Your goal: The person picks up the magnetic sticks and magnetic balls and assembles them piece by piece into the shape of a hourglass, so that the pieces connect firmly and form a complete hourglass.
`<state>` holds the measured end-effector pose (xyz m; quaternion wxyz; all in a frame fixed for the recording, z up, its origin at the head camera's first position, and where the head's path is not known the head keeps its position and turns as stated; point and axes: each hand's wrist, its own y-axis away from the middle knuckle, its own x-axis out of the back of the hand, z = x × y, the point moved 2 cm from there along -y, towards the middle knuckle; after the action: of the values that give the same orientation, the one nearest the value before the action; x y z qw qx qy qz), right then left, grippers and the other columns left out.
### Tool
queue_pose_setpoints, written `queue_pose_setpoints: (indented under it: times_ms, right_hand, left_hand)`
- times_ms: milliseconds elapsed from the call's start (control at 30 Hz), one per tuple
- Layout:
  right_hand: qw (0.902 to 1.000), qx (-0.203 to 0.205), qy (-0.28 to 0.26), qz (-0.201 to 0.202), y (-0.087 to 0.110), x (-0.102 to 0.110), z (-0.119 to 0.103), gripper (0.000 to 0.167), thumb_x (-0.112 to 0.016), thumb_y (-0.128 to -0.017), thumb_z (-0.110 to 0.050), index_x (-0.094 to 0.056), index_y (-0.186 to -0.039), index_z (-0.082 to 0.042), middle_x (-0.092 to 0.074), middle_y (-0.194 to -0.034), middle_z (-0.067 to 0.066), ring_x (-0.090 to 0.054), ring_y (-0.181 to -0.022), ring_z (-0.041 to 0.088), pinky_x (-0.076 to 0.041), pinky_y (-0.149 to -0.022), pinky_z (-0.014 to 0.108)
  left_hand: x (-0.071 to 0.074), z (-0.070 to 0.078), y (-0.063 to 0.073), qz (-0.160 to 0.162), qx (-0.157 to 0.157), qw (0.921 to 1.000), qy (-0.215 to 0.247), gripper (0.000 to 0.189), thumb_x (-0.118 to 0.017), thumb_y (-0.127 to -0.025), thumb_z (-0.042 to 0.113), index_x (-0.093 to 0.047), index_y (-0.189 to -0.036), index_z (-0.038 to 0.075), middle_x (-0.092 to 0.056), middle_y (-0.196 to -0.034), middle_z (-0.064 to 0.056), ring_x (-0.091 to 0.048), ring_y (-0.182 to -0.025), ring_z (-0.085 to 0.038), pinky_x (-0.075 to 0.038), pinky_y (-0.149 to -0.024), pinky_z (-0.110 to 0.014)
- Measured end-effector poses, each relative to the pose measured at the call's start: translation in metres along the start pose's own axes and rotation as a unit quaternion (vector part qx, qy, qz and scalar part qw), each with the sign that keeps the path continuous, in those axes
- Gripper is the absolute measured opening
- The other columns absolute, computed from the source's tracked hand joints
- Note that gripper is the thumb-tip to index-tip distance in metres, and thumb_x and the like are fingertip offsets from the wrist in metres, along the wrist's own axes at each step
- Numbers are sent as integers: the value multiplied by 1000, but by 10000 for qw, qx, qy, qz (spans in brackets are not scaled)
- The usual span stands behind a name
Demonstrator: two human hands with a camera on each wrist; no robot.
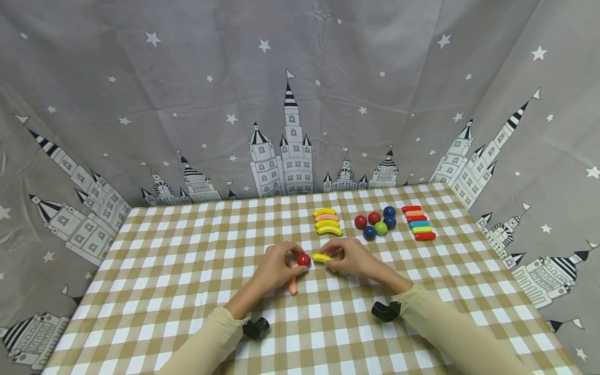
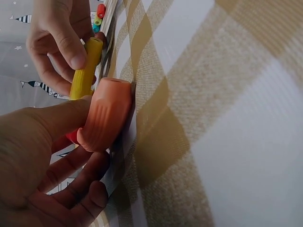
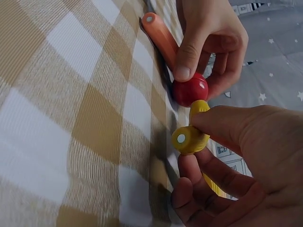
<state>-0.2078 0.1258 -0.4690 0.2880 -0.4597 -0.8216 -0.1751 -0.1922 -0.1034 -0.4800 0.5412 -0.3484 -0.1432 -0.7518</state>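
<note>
Grey curtain (image 1: pixel 187 78) with castles and stars round the back, brown-and-white gingham tablecloth (image 1: pixel 164 271) underneath, and it's early days on the build, I'd say. Left hand (image 1: pixel 277 263) has a red ball (image 1: pixel 303 259) pinched between thumb and fingers, near the middle of the table, with a peach-orange curved rod (image 1: pixel 292 285) running out from it toward the person. Pretty sure those two count as one joint done, but the thumb covers the spot where they'd meet, so can't swear to it.

Right hand (image 1: pixel 353 257) is gripping a yellow curved rod (image 1: pixel 321 258), its tip pointed at the ball. Head view shows a sliver of a gap there, so I'd call that second joint not made yet. Both rods have a pale disc in the end, magnets at a guess.

Loads left unused on the far side: four more curved rods (image 1: pixel 327 224) in a stack (three yellow, one peach), then a cluster of six balls (image 1: pixel 381 228) in red, blue and green, then six straight rods (image 1: pixel 419 224) in a neat column to the right.
</note>
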Motion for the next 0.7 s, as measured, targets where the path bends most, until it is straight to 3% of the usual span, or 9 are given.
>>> queue_pose_setpoints:
  times_ms: [267,500,700]
  right_hand:
    - [10000,52,19,1,-4,-5,-3,26,-78,-87,-6,-76,-113,-9,-70,-92,-2,-57,-69,10,-49,-62,23]
    - [9999,113,118,-7,-7,-6,-3,25,-75,-89,-4,-76,-114,-8,-74,-102,1,-56,-68,10,-48,-61,24]
    - [9996,237,142,-32,-8,-6,-2,23,-74,-90,-4,-77,-113,-9,-73,-97,-1,-55,-66,9,-47,-60,23]
  left_hand:
    - [1,-1,1,-47,-71,10000,21,29,-90,-81,16,-73,-103,10,-69,-93,2,-56,-66,-11,-46,-60,-24]
    - [3,0,2,-133,-114,9998,-25,28,-91,-80,17,-73,-100,11,-66,-88,2,-56,-67,-16,-44,-59,-24]
    - [3,0,2,-196,-143,9997,5,27,-91,-80,17,-73,-99,12,-65,-87,2,-56,-67,-17,-44,-60,-24]
